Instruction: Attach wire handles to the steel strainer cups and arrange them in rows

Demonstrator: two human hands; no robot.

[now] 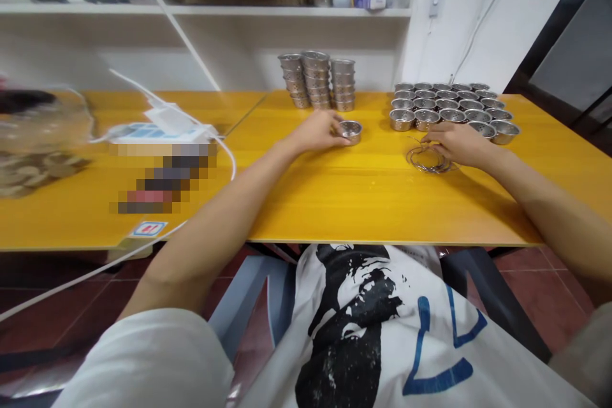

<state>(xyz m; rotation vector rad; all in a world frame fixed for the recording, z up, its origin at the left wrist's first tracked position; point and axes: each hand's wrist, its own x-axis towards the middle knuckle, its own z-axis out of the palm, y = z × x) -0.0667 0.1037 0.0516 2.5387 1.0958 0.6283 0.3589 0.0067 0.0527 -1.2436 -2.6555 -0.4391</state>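
Ideally, steady the small, round, silver metal cup with perforated walls [352, 132] on the glossy yellow tabletop [358, 204] using the left hand [319, 132], with thumb and fingers narrowly curled about the left side of the cup. Best to press lightly, leaving the upward-facing mouth uncovered. Farther right, work the right hand [452, 140] down at the loose bunch of thin, silver-grey wire loops [430, 169], with fingertips drawn close together at its far edge. Cannot tell from here whether pinching one loop or merely touching several. If tangled, lift slowly and straight up rather than dragging sideways. Mind the closely set rows of matching silver cups [449, 106], just behind the right hand and easy to knock with the knuckles. Allow room, too, for the tall silver cup stacks [315, 80] behind the left hand, likely prone to toppling.
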